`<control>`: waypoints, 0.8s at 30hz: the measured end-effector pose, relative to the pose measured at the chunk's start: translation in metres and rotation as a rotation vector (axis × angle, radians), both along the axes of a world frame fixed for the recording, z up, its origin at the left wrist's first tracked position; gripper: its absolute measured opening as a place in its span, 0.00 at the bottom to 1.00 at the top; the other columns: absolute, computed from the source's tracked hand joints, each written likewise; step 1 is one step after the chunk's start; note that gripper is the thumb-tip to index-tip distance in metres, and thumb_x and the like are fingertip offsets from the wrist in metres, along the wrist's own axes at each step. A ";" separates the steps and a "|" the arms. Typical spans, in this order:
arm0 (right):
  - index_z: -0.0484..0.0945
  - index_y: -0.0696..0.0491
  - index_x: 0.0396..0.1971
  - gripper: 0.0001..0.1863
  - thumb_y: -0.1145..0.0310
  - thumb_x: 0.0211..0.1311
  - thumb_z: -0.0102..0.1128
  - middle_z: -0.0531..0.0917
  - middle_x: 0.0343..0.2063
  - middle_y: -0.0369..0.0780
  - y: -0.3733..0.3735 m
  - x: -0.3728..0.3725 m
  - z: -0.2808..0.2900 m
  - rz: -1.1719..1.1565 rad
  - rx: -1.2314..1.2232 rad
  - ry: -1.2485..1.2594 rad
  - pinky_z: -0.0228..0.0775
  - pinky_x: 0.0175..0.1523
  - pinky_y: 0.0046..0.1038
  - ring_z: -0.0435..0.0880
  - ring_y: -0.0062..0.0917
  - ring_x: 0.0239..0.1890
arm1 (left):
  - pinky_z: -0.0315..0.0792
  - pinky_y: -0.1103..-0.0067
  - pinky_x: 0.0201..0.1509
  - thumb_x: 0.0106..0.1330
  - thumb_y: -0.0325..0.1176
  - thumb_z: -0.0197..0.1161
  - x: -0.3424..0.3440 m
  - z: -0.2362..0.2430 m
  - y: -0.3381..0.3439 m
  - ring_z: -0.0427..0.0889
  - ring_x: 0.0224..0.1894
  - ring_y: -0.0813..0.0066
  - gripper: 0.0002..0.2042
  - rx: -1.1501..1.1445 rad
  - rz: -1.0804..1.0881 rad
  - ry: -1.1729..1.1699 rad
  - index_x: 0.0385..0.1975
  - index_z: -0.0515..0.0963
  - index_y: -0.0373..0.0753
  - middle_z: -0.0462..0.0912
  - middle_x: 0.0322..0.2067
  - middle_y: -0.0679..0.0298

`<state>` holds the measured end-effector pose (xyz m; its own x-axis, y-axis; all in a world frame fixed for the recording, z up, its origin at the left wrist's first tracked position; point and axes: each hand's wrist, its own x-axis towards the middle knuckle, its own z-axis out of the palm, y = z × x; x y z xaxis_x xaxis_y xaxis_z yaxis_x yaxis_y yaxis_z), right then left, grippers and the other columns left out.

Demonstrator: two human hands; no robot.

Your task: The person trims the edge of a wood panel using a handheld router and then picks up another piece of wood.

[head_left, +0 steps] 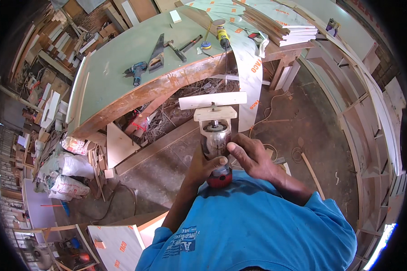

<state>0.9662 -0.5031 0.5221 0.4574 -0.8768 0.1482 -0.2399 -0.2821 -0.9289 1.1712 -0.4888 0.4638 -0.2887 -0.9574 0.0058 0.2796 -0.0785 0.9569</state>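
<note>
Close in front of my body is a trim router (216, 138), silver-bodied with a red end (219, 179) toward my blue shirt. A pale wooden base plate (215, 114) is fixed at its far end, and beyond that a long white strip (212, 100) lies crosswise. The bit shows within the opening of the guard. My left hand (204, 163) is wrapped around the router's left side, thumb across the body. My right hand (249, 156) is closed against its right side with thumb and bent fingers; its fingertips are partly hidden.
Ahead stands a green-topped workbench (108, 90) with a cordless drill (136, 72), handsaw (157, 56), hammer (176, 50), tape measure (205, 45) and yellow power tool (223, 37). Marble-patterned sheet (249, 90) hangs off its edge. Sacks (72, 185) lie left; long cabinet frames (348, 117) stand right.
</note>
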 end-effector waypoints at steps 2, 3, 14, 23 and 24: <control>0.76 0.61 0.48 0.21 0.55 0.75 0.53 0.83 0.37 0.55 -0.010 -0.008 0.006 0.078 -0.077 0.082 0.76 0.45 0.42 0.85 0.49 0.41 | 0.74 0.71 0.60 0.60 0.44 0.76 0.002 -0.012 0.002 0.80 0.55 0.69 0.37 -0.022 0.073 -0.028 0.64 0.65 0.34 0.79 0.54 0.58; 0.76 0.60 0.48 0.21 0.54 0.75 0.52 0.83 0.38 0.55 -0.016 -0.012 0.011 0.158 -0.152 0.168 0.75 0.46 0.44 0.83 0.51 0.43 | 0.74 0.71 0.60 0.60 0.44 0.76 0.002 -0.016 0.003 0.80 0.55 0.69 0.37 -0.024 0.075 -0.032 0.64 0.65 0.34 0.79 0.54 0.58; 0.76 0.60 0.39 0.12 0.65 0.69 0.54 0.82 0.32 0.55 -0.057 -0.029 0.032 0.439 -0.198 0.661 0.72 0.42 0.49 0.83 0.52 0.39 | 0.76 0.72 0.51 0.60 0.61 0.71 -0.028 0.008 -0.001 0.83 0.47 0.68 0.36 -0.048 0.274 -0.369 0.53 0.74 0.32 0.83 0.45 0.56; 0.76 0.58 0.34 0.09 0.72 0.56 0.64 0.80 0.22 0.51 -0.045 -0.032 0.010 0.399 -0.413 0.487 0.72 0.33 0.48 0.82 0.51 0.29 | 0.76 0.73 0.47 0.62 0.57 0.72 -0.035 0.017 0.004 0.83 0.43 0.70 0.31 0.000 0.278 -0.384 0.48 0.77 0.31 0.85 0.41 0.57; 0.77 0.59 0.31 0.07 0.72 0.55 0.64 0.81 0.23 0.51 -0.041 -0.031 0.008 0.337 -0.422 0.482 0.74 0.35 0.48 0.83 0.51 0.30 | 0.76 0.74 0.47 0.63 0.55 0.71 -0.035 0.019 0.003 0.83 0.42 0.71 0.29 -0.016 0.262 -0.366 0.47 0.78 0.32 0.85 0.39 0.58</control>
<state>0.9350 -0.5443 0.5305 0.7926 -0.5893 0.1568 -0.4321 -0.7242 -0.5374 1.1362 -0.4859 0.4824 -0.0221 -0.9991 -0.0366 -0.0691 -0.0350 0.9970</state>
